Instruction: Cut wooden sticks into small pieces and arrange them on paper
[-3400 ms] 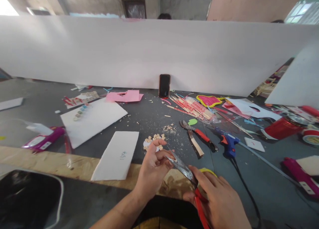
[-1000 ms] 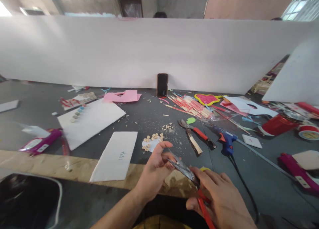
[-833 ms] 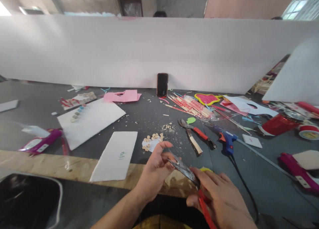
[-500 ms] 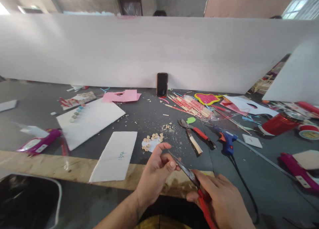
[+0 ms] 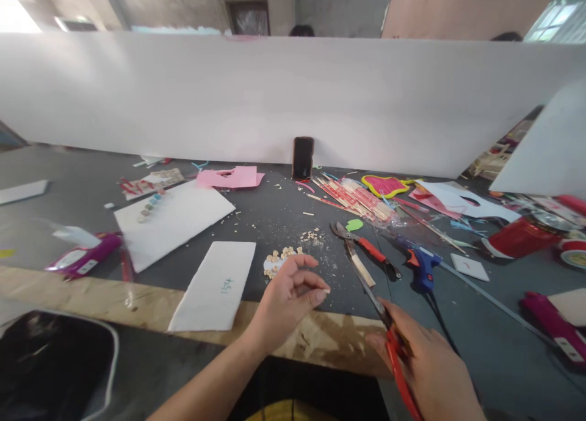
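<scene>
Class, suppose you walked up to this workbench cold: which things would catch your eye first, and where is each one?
At the near edge, the right hand grips red-handled snips, blades pointing away, while the left hand pinches a tiny pale piece. Just beyond lies a blue glue gun, and a dark phone leans against the white board.

Red-handled cutters (image 5: 383,320) with closed dark metal blades are lying gripped in the right hand (image 5: 428,372), tips pointing up-left above the table edge.
</scene>
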`<state>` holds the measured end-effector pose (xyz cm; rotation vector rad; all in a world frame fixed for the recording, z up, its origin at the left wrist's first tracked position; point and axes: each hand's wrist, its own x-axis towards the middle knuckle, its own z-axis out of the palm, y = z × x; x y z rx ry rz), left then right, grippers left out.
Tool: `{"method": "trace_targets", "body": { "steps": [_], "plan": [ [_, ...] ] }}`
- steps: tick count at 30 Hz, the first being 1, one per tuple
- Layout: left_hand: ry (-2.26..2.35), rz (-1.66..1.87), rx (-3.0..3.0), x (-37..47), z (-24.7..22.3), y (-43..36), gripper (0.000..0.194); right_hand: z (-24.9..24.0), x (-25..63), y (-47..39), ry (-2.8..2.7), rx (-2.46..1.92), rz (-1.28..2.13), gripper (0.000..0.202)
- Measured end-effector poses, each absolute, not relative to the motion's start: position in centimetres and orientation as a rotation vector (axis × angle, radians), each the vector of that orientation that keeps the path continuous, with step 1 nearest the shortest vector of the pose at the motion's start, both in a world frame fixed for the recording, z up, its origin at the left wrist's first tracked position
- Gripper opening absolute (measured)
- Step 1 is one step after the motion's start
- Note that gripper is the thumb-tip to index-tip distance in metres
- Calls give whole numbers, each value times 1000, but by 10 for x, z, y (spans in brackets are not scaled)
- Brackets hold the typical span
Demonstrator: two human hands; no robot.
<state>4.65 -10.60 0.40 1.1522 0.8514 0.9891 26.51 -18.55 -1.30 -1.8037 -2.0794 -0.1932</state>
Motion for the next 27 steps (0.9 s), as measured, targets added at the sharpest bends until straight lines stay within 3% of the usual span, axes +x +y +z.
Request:
{"method": "trace_targets", "body": {
  "steps": [4,8,18,27],
  "plan": [
    [1179,1006,1585,37,14,-70,26,-18,274,-183,-2032,-1842,-197,36],
    [1406,807,2021,36,13,-20,31,-20,274,-180,-1928,-1812,-233,34],
    [1419,495,2256,51,-10,34,45,-32,277,-179,-2026,-1716,-299,37],
    [1471,183,2338,45,-7,39,30,-39,279,-179,-2002,-1762,-267,42]
  ]
}}
